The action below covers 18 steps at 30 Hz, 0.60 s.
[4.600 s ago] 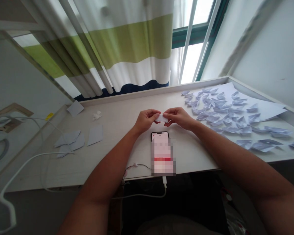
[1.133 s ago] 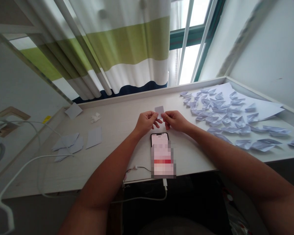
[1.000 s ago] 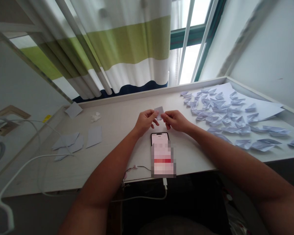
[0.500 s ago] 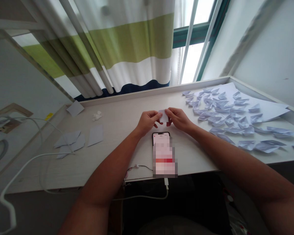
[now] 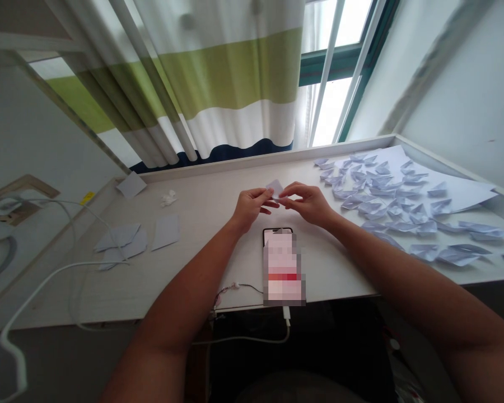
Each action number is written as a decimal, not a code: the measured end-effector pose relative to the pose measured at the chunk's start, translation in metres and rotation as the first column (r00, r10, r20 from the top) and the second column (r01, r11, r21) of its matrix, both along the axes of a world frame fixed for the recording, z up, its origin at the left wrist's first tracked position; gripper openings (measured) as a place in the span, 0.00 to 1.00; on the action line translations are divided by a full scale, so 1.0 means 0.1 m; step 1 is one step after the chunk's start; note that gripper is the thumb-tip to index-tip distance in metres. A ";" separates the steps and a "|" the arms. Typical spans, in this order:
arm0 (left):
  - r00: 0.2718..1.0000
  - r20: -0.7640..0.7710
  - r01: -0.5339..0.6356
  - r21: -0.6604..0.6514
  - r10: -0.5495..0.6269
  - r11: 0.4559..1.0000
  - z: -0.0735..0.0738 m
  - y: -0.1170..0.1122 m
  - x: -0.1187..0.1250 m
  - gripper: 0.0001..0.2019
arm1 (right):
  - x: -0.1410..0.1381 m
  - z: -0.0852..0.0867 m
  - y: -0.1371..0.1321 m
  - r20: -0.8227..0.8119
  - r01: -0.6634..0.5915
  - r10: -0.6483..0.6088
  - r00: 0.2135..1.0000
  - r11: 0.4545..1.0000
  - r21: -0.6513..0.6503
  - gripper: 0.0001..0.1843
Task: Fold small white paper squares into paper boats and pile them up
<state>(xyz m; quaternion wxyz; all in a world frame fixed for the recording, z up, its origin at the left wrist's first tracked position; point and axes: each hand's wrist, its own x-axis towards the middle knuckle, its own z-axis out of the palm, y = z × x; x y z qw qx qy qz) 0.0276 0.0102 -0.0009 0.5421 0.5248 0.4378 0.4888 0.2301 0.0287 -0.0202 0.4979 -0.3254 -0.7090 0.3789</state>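
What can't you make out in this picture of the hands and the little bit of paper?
In the head view:
- Phone: its screen is blurred by a pixelated patch.
- Small paper piece: partly hidden by the left hand; its folds are too small to tell.
- Paper boats: overlapping, so the lower ones are hidden.
- White cable: cut off by the bottom edge.

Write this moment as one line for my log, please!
left hand: pinches small paper piece | right hand: open, beside paper | smartphone: below hands | folded paper boats: scattered on right
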 end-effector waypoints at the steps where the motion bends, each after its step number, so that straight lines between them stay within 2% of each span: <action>1: 1.000 -0.004 0.011 0.008 -0.011 1.000 0.00 0.00 0.00 0.16 | -0.01 0.00 0.00 -0.029 -0.002 0.001 1.000 1.000 -0.019 0.24; 6: 0.999 0.010 0.043 0.010 -0.043 0.999 -0.02 -0.01 0.02 0.14 | -0.03 -0.02 0.02 -0.080 0.034 -0.040 0.996 0.997 -0.070 0.30; 10: 0.999 0.009 0.045 0.027 -0.046 0.999 -0.04 -0.01 0.02 0.26 | -0.02 -0.03 0.03 -0.025 0.061 -0.062 0.998 0.998 -0.035 0.30; 12: 0.998 -0.014 0.067 0.067 -0.066 0.996 -0.05 0.00 0.02 0.28 | -0.02 -0.04 0.03 0.002 0.071 -0.071 0.997 0.997 -0.020 0.28; 14: 0.997 -0.041 0.077 0.102 -0.073 0.992 -0.05 0.00 0.01 0.23 | -0.01 -0.03 0.03 0.019 0.069 -0.069 0.997 0.997 -0.019 0.26; 17: 0.995 -0.083 0.064 0.124 -0.054 0.990 -0.05 0.01 0.00 0.10 | 0.00 -0.02 0.03 0.036 0.077 -0.076 0.996 0.997 -0.019 0.24; 18: 0.994 -0.096 0.064 0.127 -0.052 0.990 -0.05 0.01 0.00 0.09 | 0.00 -0.01 0.03 0.042 0.085 -0.085 0.996 0.996 -0.016 0.23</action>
